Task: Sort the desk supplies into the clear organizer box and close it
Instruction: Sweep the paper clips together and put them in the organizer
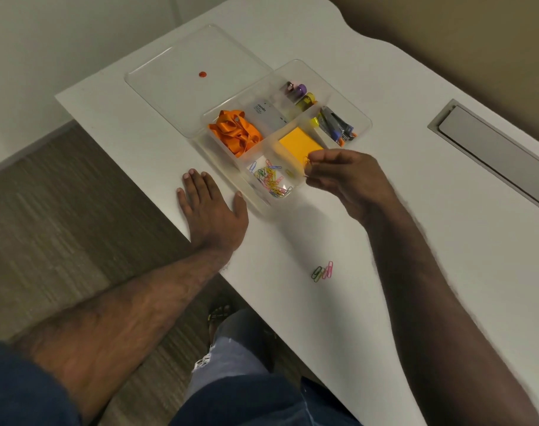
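The clear organizer box (361, 116) lies open on the white desk, its lid (169, 66) folded back at the far left with a red dot on it. Its near compartment holds a pile of coloured paper clips (269, 179). Other compartments hold orange sticky notes (298, 142), an orange ribbon (235, 130), a grey card (266, 115), small bottles (300, 93) and clips (335, 126). My right hand (345, 176) hovers at the box's near right edge, fingertips pinching a yellow paper clip (307, 161). My left hand (209, 207) rests flat on the desk beside the box. A few loose paper clips (322, 271) lie nearer me.
A grey metal cable hatch (492, 152) is set into the desk at the right. The desk edge (182, 224) runs diagonally under my left hand, with carpet below. My legs in jeans show at the bottom.
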`<move>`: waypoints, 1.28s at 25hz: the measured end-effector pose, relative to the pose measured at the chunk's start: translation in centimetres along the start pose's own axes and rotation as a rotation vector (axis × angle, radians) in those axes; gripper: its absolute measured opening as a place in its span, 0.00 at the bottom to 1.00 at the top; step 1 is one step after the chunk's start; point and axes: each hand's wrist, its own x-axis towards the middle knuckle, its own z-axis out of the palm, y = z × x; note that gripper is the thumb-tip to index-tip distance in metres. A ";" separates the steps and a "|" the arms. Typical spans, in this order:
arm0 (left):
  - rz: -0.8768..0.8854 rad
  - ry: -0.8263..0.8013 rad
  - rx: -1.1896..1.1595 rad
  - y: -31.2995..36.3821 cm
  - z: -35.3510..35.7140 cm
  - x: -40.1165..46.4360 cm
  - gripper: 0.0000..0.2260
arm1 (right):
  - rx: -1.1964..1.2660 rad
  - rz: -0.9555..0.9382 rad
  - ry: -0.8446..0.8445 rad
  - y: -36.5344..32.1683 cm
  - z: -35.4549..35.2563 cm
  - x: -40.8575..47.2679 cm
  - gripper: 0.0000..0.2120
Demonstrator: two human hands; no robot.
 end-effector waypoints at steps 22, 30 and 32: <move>-0.004 0.006 -0.022 -0.2 0.2 0.2 0.39 | -0.965 0.066 0.390 11.0 -4.1 -11.0 0.17; 0.007 0.013 -0.025 -0.3 0.3 0.1 0.39 | -1.066 0.100 0.352 13.2 -2.2 -11.4 0.14; 0.006 0.013 -0.027 -0.3 0.3 0.1 0.39 | -1.021 0.124 0.319 13.0 -2.0 -11.2 0.10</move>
